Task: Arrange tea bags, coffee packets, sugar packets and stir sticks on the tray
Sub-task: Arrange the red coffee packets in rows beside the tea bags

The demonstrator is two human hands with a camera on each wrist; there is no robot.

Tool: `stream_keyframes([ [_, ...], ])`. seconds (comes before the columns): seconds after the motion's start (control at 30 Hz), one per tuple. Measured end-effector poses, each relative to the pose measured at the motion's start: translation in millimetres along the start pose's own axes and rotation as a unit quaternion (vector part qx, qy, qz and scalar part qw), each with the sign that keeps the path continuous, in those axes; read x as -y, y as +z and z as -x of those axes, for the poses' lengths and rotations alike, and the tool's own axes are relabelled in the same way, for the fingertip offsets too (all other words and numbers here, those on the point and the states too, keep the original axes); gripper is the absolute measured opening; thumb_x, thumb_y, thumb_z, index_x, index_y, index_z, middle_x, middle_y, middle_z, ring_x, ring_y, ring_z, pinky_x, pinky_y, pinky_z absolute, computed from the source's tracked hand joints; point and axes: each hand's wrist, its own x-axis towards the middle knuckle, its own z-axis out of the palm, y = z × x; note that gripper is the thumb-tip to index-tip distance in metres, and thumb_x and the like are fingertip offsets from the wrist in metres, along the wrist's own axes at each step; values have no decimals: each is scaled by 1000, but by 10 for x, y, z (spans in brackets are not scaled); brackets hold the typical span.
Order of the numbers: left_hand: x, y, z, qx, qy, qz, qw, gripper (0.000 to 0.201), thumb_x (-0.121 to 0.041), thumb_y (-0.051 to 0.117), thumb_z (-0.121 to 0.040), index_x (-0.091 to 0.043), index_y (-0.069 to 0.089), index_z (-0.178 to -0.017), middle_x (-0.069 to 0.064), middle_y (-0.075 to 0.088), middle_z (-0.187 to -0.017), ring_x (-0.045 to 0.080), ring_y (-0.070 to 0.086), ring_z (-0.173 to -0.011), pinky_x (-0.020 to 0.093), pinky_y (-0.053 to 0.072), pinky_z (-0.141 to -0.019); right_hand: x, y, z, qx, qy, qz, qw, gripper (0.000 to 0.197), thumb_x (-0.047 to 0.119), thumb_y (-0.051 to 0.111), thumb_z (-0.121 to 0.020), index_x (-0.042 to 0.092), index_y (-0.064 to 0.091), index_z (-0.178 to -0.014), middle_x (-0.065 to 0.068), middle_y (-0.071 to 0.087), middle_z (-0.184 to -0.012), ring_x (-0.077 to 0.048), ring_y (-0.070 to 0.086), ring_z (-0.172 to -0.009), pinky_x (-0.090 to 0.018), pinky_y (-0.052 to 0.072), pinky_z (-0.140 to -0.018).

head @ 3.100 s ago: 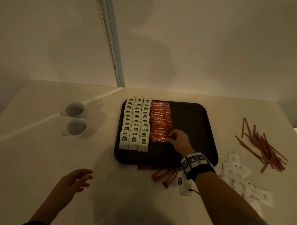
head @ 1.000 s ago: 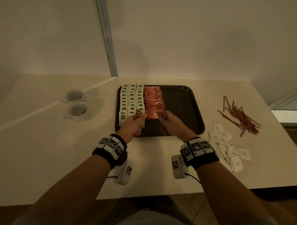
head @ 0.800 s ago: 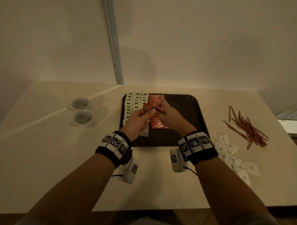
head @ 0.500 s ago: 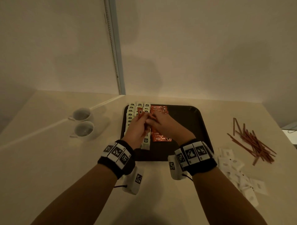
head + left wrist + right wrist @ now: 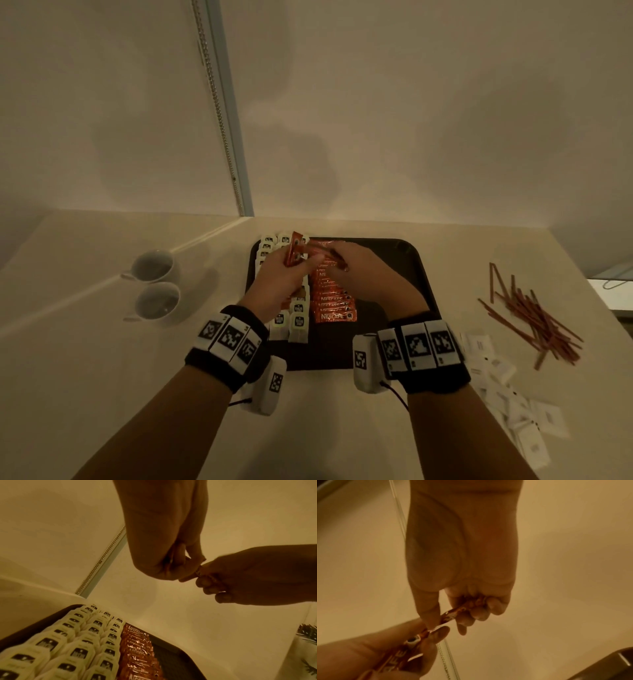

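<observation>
Centrally, above the tray (image 5: 416, 270), the left hand (image 5: 279, 279) pinched one coffee packet (image 5: 294, 254). The right hand (image 5: 364, 274) gripped another packet (image 5: 464, 609) beside it.

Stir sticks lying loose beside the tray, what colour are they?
Reddish-brown; the thin stir sticks lie piled on the cream table, clearest in the head view.

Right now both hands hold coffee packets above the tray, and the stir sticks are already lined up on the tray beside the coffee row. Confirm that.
One part is wrong. The stir sticks lie in a loose pile on the table right of the tray, as the head view shows. The rest stands: the left hand and right hand hold coffee packets above the tray.
</observation>
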Motion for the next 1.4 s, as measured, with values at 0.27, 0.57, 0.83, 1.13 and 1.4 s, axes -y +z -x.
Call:
stream_keyframes([
  [0.27, 6, -56, 37, 0, -28, 113, 993, 26, -18, 63, -87, -7, 63, -111, 6, 64, -77, 5, 32, -34, 20, 37, -39, -138, 53, -3, -243, -128, -40, 961, 22, 2, 64, -84, 11, 71, -102, 6, 56, -93, 3, 52, -81, -9, 44, -74],
  [0.57, -90, -56, 95, -88, 46, -2, 995, 21, -6, 71, -82, -22, 70, -95, -4, 70, -79, 4, 47, -38, 16, 36, -35, -283, 97, 91, -180, -70, -239, 952, 32, 22, 72, -79, 27, 62, -109, 6, 63, -107, -6, 64, -93, -20, 55, -79],
  [0.83, -96, 10, 84, -81, 32, -25, 996, 10, -10, 72, -81, -15, 69, -89, -9, 63, -67, -2, 55, -45, 17, 41, -40, -293, 144, 100, -199, -31, -384, 901, 13, 12, 64, -84, 13, 64, -97, -5, 68, -97, -19, 68, -86, -32, 58, -76],
  [1.13, -35, 50, 86, -29, -53, -1, 998, 8, -15, 72, -82, -18, 64, -81, -11, 66, -68, -3, 54, -45, 19, 40, -43, -282, 183, 66, -200, 11, -499, 843, 13, 10, 62, -84, 5, 64, -95, -7, 66, -93, -17, 66, -82, -26, 55, -69],
  [1.4, -115, 40, -15, 13, -11, -94, 995, 10, -20, 74, -81, -18, 68, -88, -13, 65, -63, -5, 51, -45, 18, 38, -43, -204, 111, 1, -161, -5, -392, 906, 33, 26, 76, -73, 12, 60, -97, -16, 66, -99, -34, 66, -92, -48, 56, -82],
])
